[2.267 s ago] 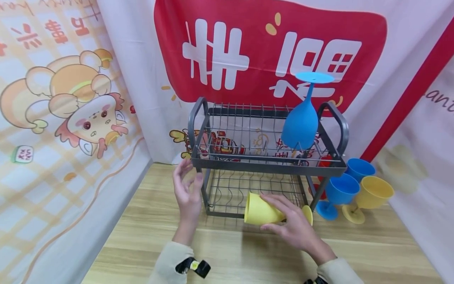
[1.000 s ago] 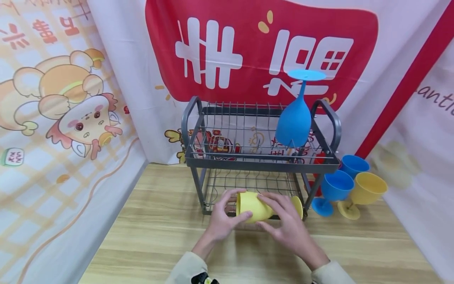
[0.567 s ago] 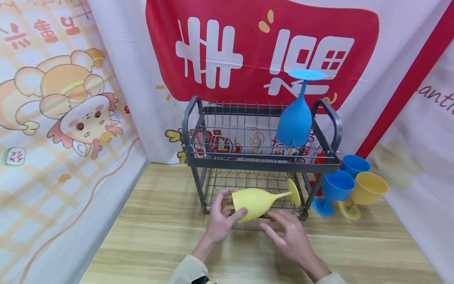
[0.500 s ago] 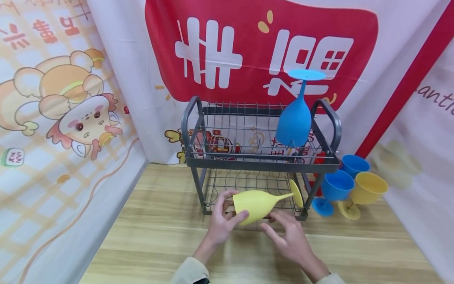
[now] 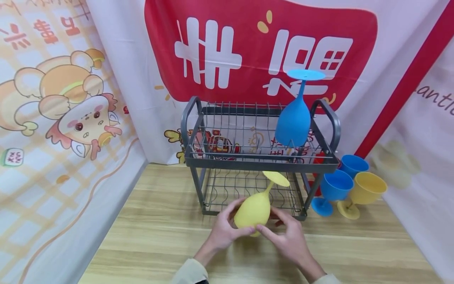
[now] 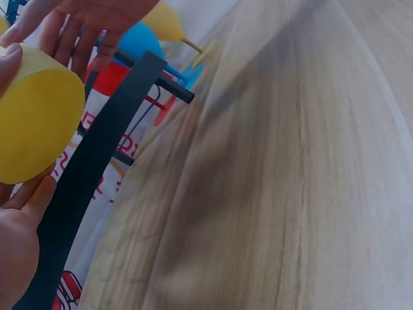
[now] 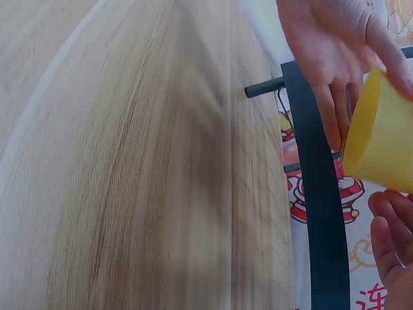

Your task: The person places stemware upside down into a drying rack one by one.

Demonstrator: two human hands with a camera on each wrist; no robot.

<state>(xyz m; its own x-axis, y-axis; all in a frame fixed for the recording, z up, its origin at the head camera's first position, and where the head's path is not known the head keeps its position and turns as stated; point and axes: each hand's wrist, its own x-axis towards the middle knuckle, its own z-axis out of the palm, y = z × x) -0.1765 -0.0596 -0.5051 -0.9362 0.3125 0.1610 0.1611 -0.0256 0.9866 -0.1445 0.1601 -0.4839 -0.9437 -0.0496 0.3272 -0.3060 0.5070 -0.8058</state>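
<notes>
A yellow goblet (image 5: 253,209) is held between both hands, tilted with its bowl downward and its foot up to the right, in front of the lower rack tier. My left hand (image 5: 223,228) grips the bowl from the left, thumb across its near side. My right hand (image 5: 289,236) holds the other side, thumb tip on the bowl near the left thumb; its fingers reach behind and are partly hidden. In the left wrist view the goblet's open mouth (image 6: 39,126) shows. A dark two-tier dish rack (image 5: 262,163) stands just behind the hands.
An upside-down blue goblet (image 5: 293,122) sits on the rack's upper tier at the right. Right of the rack stand upright blue goblets (image 5: 337,185), a yellow goblet (image 5: 369,188) and something red (image 5: 318,159) partly hidden. Printed cloth hangs behind and at the sides of the wooden table (image 5: 149,228).
My left hand came over from the rack's left side and took hold of the goblet's bowl. The goblet turned from lying sideways to foot up; my right hand shifted its hold along the bowl.
</notes>
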